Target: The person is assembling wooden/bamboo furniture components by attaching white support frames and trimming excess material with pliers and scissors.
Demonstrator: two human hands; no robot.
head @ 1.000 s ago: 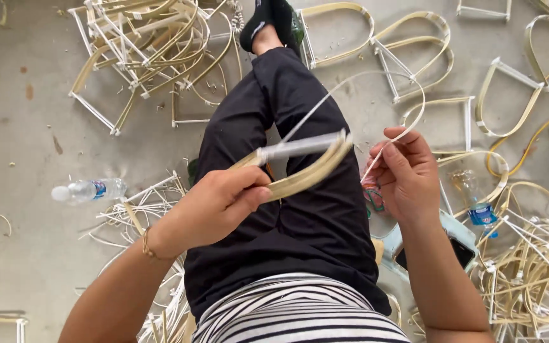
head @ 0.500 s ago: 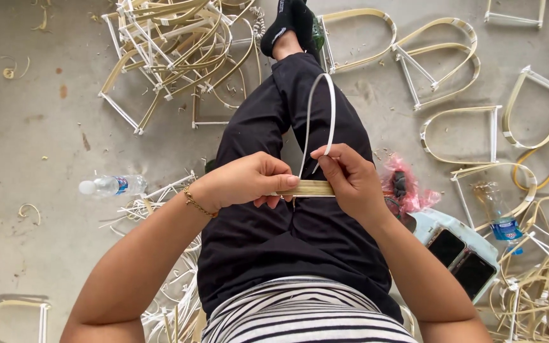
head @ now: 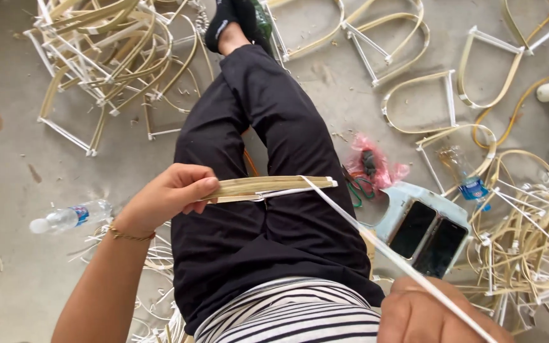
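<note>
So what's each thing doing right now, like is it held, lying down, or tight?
Left hand: closed on the bundle's end.
Bundle of flat cane strips: held level over the lap.
White strip: stretched tight from bundle to right hand.
Right hand: gripping the strip, partly out of frame.
Water bottle: lying on its side, capped.
Two phones: screens dark.

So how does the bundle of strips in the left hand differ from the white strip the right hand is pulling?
The bundle of strips is tan, several flat pieces stacked, and lies level across the lap in the left hand. The white strip is a single thin band, paler, running taut on a slant from the bundle's end down to the right hand. Both are long, flat and narrow, and they meet at the bundle.
</note>
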